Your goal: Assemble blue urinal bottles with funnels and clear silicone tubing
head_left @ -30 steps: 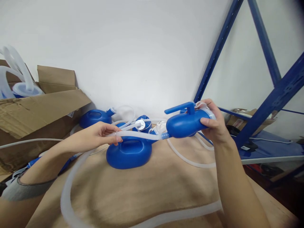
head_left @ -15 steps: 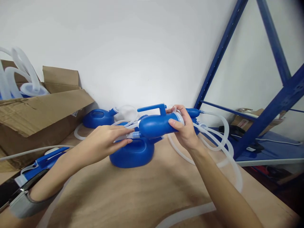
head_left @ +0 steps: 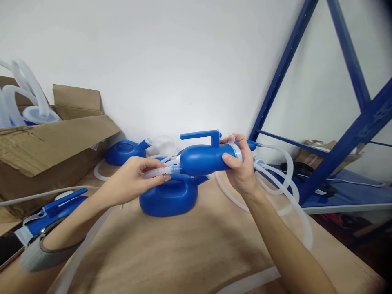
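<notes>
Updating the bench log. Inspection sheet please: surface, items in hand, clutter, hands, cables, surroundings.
Surface: tan tabletop, soft shadows on it.
Items in hand: held jug, blue, off the table, handle up; hose at its narrow end, full seating can't be told.
Clutter: other jugs, looped hoses at right.
Hands: left hand pinches the hose; right hand grips the held jug's white-rimmed end.
Cables: white cord on the rack's shelf.
Surroundings: open carton left, blue rack right, white wall behind.

Room over near tabletop (head_left: 171, 249); held bottle (head_left: 202, 160), jug (head_left: 168, 203) beyond.
</notes>
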`<state>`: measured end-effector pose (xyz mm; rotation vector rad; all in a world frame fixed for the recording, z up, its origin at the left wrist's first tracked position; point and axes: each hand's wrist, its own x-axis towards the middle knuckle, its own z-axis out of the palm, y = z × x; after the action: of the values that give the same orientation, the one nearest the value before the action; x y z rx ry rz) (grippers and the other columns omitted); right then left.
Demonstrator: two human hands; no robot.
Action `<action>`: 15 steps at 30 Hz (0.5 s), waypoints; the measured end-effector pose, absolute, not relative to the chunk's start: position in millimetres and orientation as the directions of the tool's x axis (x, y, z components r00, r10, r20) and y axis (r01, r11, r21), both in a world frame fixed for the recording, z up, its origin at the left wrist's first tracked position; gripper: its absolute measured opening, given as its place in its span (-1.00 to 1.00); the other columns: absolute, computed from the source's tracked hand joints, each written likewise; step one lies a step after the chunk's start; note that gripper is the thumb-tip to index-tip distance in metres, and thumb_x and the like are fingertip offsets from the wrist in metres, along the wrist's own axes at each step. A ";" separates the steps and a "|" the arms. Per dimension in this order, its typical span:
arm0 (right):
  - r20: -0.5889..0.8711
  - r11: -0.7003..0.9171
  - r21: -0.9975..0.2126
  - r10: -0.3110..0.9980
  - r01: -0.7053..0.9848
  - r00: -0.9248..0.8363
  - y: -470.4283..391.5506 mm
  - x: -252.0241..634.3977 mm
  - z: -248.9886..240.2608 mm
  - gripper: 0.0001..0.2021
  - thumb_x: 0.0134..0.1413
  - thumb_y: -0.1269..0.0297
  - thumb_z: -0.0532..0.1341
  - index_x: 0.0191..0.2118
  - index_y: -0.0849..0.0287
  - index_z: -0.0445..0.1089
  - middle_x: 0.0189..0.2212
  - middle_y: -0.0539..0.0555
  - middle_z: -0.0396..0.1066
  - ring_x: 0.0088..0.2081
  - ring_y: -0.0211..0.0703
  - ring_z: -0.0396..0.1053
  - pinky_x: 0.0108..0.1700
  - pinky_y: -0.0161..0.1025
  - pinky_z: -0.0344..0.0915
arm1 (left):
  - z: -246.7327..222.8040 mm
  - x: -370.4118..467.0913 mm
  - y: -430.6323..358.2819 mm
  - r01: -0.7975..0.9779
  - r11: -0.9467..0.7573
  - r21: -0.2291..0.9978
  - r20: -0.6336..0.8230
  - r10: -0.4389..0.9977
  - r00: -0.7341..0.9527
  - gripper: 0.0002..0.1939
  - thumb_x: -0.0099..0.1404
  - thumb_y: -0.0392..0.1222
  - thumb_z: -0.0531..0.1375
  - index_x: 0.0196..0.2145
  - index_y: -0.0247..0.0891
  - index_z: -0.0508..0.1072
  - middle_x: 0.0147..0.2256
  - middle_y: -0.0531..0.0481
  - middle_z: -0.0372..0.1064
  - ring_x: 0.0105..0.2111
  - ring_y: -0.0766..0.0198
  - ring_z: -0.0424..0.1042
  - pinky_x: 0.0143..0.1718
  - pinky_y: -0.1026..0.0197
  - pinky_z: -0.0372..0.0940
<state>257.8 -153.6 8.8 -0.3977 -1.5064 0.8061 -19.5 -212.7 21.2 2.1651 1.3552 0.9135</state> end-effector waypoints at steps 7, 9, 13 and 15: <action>0.753 0.741 -0.658 0.644 -0.134 -0.136 -153.5 259.4 7.6 -0.51 -0.02 -0.04 0.45 -0.06 -0.07 0.24 -0.07 0.01 0.43 0.05 0.01 0.42 0.14 -0.01 0.39 | 20.4 -24.5 -209.6 0.429 -0.375 0.822 0.166 0.878 0.448 -0.63 0.29 0.14 0.33 -0.08 -0.13 0.63 -0.17 -0.03 0.64 -0.12 0.03 0.59 -0.08 0.10 0.47; 0.765 0.759 -0.642 0.627 -0.105 -0.145 -154.6 259.7 8.3 -0.51 -0.01 -0.04 0.44 -0.06 -0.06 0.24 -0.07 0.02 0.43 0.04 0.01 0.43 0.12 -0.01 0.41 | 20.2 -25.6 -208.7 0.451 -0.387 0.804 0.175 0.880 0.442 -0.64 0.33 0.13 0.30 -0.06 -0.12 0.63 -0.19 -0.02 0.65 -0.13 0.06 0.59 -0.06 0.12 0.46; 0.770 0.765 -0.636 0.620 -0.102 -0.150 -156.1 260.9 9.9 -0.51 -0.01 -0.04 0.44 -0.06 -0.07 0.23 -0.08 0.01 0.42 0.06 0.02 0.43 0.13 0.00 0.40 | 20.3 -26.4 -210.3 0.496 -0.431 0.754 0.215 0.875 0.433 -0.64 0.36 0.13 0.27 -0.04 -0.12 0.62 -0.19 -0.01 0.65 -0.14 0.07 0.59 -0.08 0.14 0.45; 0.769 0.762 -0.637 0.621 -0.115 -0.148 -156.7 261.6 10.7 -0.51 -0.01 -0.05 0.44 -0.07 -0.06 0.23 -0.08 0.01 0.42 0.06 0.02 0.42 0.15 0.01 0.39 | 21.2 -25.9 -212.8 0.487 -0.451 0.748 0.230 0.864 0.447 -0.63 0.37 0.15 0.26 -0.04 -0.12 0.62 -0.17 -0.01 0.65 -0.13 0.07 0.60 -0.10 0.15 0.46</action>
<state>261.6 -156.7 10.7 -0.4154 -1.6007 0.6735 -25.9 -212.8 21.2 2.1010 1.1262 0.8176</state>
